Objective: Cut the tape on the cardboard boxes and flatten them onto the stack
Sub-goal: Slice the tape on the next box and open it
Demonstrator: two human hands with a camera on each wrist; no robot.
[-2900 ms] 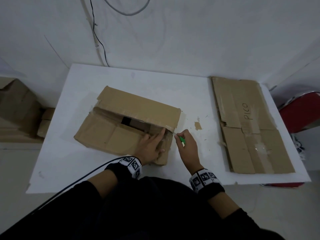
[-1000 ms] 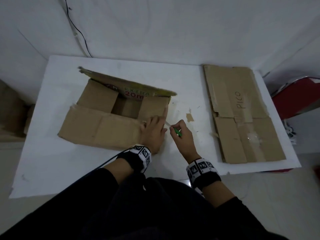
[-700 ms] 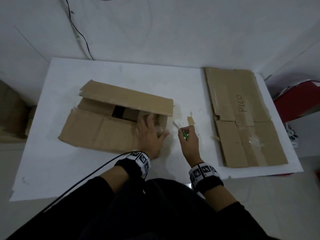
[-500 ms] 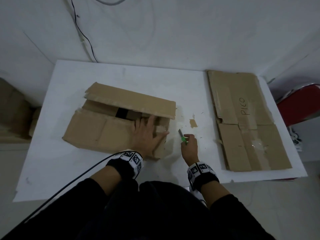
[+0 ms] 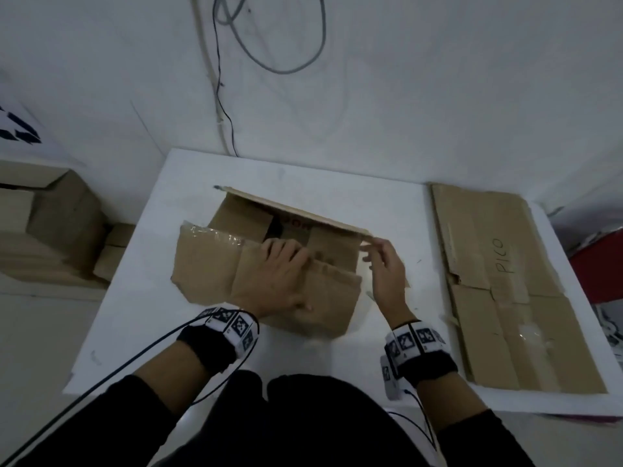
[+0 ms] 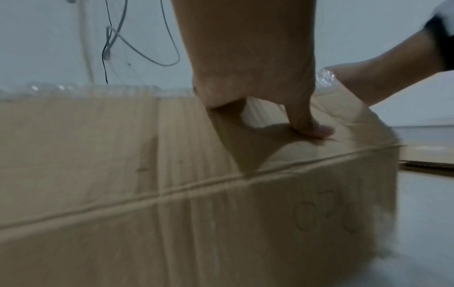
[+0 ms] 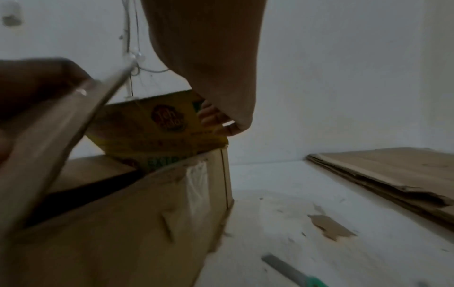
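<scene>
White wall (image 5: 438, 96) with dangling cables (image 5: 269, 45) backs the white worktop (image 5: 151, 332), and at far left more cardboard boxes (image 5: 50, 230) sit off the worktop, lower down. On the worktop's middle stands the cardboard box (image 5: 209, 264) being opened; compared with half a second ago its far flap (image 5: 296, 214), then lying down over the opening, now stands lifted, its printed yellow inner face showing in the right wrist view (image 7: 159, 124). Crinkled clear tape (image 5: 215, 234) clings along the edge of the near flap. The left hand (image 5: 283, 274) lies on that near flap with fingers (image 5: 279, 246) fairly straight and reaching over its edge, thumb tip (image 6: 317, 130) pressing the cardboard; it grips nothing that can be seen. The right hand (image 5: 387, 267), which earlier held the green-handled cutter, has let it go and now pinches the right corner of the raised far flap between curled fingers (image 7: 213, 116) and thumb. The cutter (image 7: 294, 273) lies on the worktop just right of the box, near a torn cardboard scrap (image 7: 329, 227). At far right the stack of flattened boxes (image 5: 505, 281), marked "PICO", lies flat, well apart from the open box.
</scene>
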